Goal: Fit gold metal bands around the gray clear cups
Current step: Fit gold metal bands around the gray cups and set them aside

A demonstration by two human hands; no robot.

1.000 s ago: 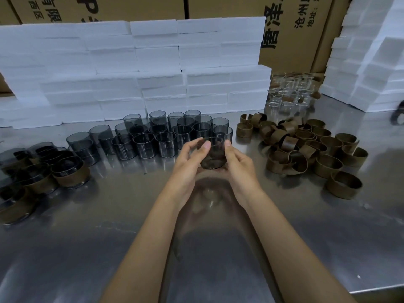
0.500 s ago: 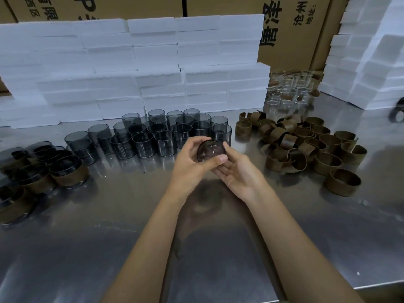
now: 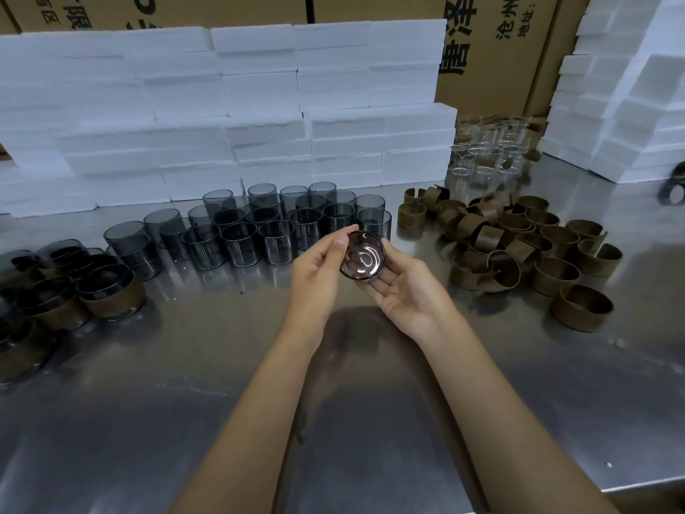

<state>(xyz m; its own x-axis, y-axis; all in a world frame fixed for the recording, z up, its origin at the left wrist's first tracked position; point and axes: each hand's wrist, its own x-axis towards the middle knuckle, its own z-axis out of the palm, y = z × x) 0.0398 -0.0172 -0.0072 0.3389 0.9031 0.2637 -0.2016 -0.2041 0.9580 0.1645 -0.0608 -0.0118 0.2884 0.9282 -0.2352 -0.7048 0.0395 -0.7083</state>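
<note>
A: The gray clear plastic cup (image 3: 362, 256) is held above the shiny steel table (image 3: 370, 421), tipped so that one round end faces the camera. Who holds it?

B: Both hands. The left hand (image 3: 315, 276) pinches its rim from the left, thumb and fingertips curled onto the edge. The right hand (image 3: 406, 287) lies palm up beneath it, its fingers cradling the cup's underside and right side.

A: So both are grasping the cup?

B: The left one plainly is. The right supports it with loosely bent fingers; whether they clamp it cannot be told.

A: Where are the other pieces?

B: A cluster of upright gray clear cups (image 3: 259, 228) stands just behind the hands, in front of the stacked white foam blocks (image 3: 222, 105). To the right lies a loose heap of gold metal bands (image 3: 519, 246), open rings, some upright, some leaning on each other. At the far left sit gray cups already wrapped in gold bands (image 3: 111, 291).

A: Anything behind?

B: Colourless clear cups (image 3: 485, 153) stand at the back right, and brown cardboard cartons (image 3: 496, 50) with printed characters rise behind the foam.
</note>
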